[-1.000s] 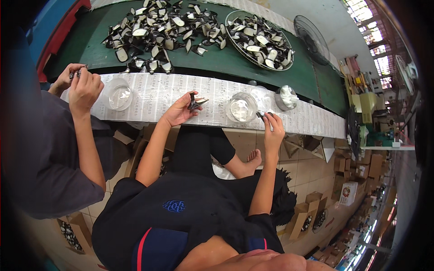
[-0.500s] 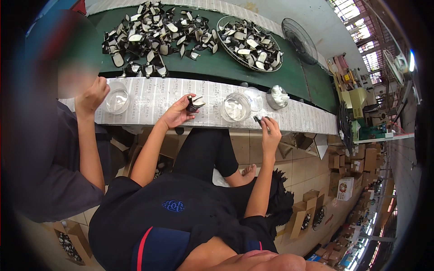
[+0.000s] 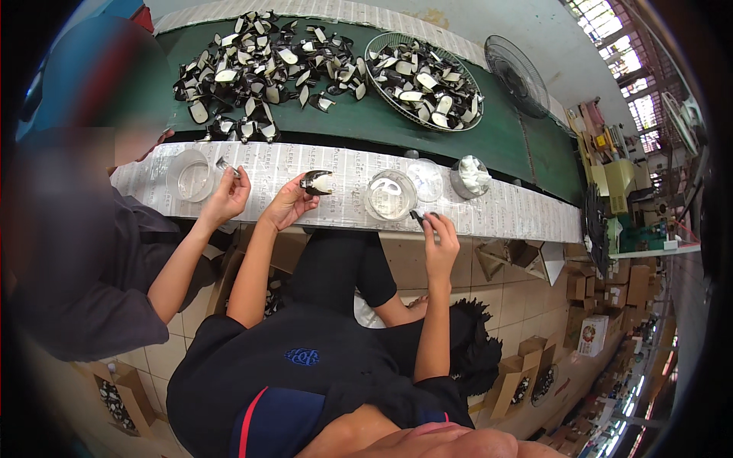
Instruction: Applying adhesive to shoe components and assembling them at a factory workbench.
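Note:
My left hand [image 3: 285, 204] is closed on a dark shoe heel [image 3: 315, 182] with a pale face, held just above the bench's near strip. The heel's pale side is turned up and to the right. In the fingertips of my right hand [image 3: 440, 238] is a small black piece [image 3: 417, 217], too small to make out its kind. It is close to the near right side of a round clear tub [image 3: 369, 200]. A clear round lid or dish [image 3: 425, 182] lies beside that tub. A clear jar [image 3: 463, 188] with white wadding stands further right.
Many similar heels [image 3: 252, 69] lie heaped on the green bench top [image 3: 343, 114]. A wire basket [image 3: 479, 114] holds more. A fan [image 3: 517, 76] stands at the back. On my left, a co-worker's hand [image 3: 229, 198] holds a small piece near another clear tub [image 3: 188, 175].
The heel in my left hand has turned, showing more of its pale face. My right hand has moved left, nearer the tub. The co-worker's hand has moved right and down. The view has shifted slightly.

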Action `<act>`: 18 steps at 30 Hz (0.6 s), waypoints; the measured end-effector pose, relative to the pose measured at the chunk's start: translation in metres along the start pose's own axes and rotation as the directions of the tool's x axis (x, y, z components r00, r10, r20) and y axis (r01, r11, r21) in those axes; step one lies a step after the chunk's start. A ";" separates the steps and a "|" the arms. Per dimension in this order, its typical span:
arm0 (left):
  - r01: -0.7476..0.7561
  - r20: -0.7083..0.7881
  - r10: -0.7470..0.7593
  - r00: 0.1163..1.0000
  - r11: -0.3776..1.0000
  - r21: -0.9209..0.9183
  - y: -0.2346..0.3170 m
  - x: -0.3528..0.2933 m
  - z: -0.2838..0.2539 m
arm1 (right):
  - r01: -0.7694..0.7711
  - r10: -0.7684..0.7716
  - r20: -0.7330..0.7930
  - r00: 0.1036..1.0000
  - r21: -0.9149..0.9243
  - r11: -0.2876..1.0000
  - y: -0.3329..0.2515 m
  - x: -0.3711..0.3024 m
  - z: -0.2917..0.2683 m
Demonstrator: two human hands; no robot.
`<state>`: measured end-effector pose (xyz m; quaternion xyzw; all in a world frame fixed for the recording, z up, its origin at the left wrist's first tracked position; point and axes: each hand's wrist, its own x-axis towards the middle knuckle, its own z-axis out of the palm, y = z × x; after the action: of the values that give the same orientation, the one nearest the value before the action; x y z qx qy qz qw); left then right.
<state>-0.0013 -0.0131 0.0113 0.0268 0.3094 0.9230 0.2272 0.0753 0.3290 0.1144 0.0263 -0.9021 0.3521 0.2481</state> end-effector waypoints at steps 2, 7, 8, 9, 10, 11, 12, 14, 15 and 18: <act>-0.024 -0.049 0.024 0.999 1.000 0.013 -0.006 0.002 -0.003 | -0.075 0.076 -0.038 0.996 0.035 0.997 0.015 -0.012 -0.008; -0.035 0.012 0.036 0.999 0.997 -0.069 -0.013 0.003 -0.013 | -0.508 0.593 -0.014 0.805 0.498 0.703 0.039 -0.043 -0.024; -0.035 0.085 0.053 0.995 0.979 -0.199 -0.014 0.002 -0.013 | -0.544 0.646 0.022 0.763 0.562 0.623 0.041 -0.049 -0.024; -0.027 -0.004 0.027 1.000 0.990 -0.140 -0.015 0.004 -0.013 | -0.529 0.671 0.107 0.733 0.709 0.465 0.043 -0.055 -0.024; -0.024 -0.012 0.023 1.000 0.992 -0.122 -0.014 0.003 -0.012 | -0.486 0.671 0.185 0.718 0.824 0.293 0.044 -0.061 -0.023; -0.017 -0.011 0.016 1.000 0.992 -0.124 -0.013 0.004 -0.012 | -0.499 0.657 0.252 0.711 0.838 0.218 0.045 -0.067 -0.021; -0.006 0.061 0.013 0.998 0.992 -0.122 -0.013 0.004 -0.011 | -0.507 0.643 0.306 0.702 0.849 0.149 0.047 -0.073 -0.022; 0.007 -0.036 -0.009 0.999 0.998 -0.066 -0.012 0.003 -0.008 | -0.507 0.627 0.368 0.687 0.860 0.051 0.050 -0.082 -0.020; 0.007 -0.012 -0.008 1.000 0.998 -0.069 -0.011 0.004 -0.007 | -0.504 0.624 0.383 0.681 0.863 0.020 0.051 -0.085 -0.018; 0.002 0.023 -0.001 1.000 0.998 -0.068 -0.011 0.006 -0.006 | -0.472 0.605 0.415 0.680 0.879 -0.071 0.056 -0.090 -0.014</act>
<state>-0.0032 -0.0066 -0.0006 0.0293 0.2754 0.9324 0.2322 0.1475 0.3681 0.0463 -0.2060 -0.3934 0.8939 0.0613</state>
